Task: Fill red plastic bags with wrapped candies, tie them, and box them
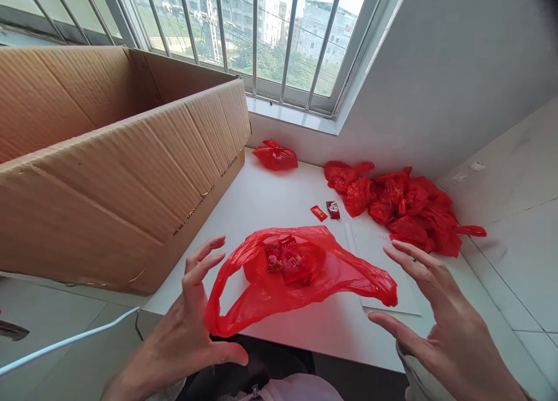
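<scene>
A red plastic bag point(300, 279) lies open on the white table point(270, 197), with several small red wrapped sweets point(285, 258) inside it. My left hand point(192, 325) hovers at the bag's left side, fingers spread, thumb near its lower handle. My right hand point(436, 308) is open to the right of the bag, fingers stretched toward it, not touching. Two loose red sweet packets point(326, 211) lie on the table behind the bag.
A large open cardboard box point(117, 174) fills the left side. A pile of tied red bags point(405, 206) sits at the back right, and one more red bag point(275, 156) lies under the barred window point(261, 35). A white cable point(65, 343) crosses the lower left.
</scene>
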